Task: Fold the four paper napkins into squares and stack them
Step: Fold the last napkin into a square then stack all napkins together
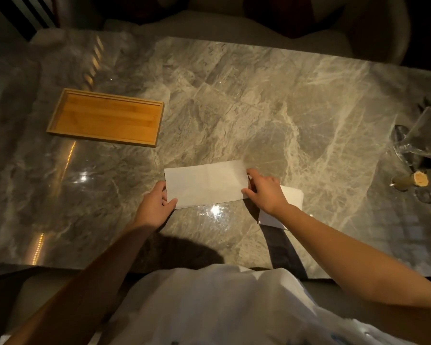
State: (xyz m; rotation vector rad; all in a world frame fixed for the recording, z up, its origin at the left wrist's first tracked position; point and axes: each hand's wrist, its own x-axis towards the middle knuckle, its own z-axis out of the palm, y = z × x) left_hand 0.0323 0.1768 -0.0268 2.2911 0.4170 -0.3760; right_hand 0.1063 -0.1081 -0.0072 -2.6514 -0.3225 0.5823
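Napkin in work point(207, 184): white, lying as a long rectangle near the middle of the bench's point(259, 95) near edge, folded once by the look of it, so the fold to a square is not yet made. Left hand point(157, 205) pinches its near-left corner; right hand point(265, 190) pinches its right end. Further napkins point(292, 195) lie just right, partly hidden, count unclear; no finished stack visible; wooden tray point(105, 118) toward the far-left corner.

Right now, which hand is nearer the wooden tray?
Left. The left hand grips the left end of the napkin, below and to the right of the wooden tray. The right hand holds the napkin's far right end.
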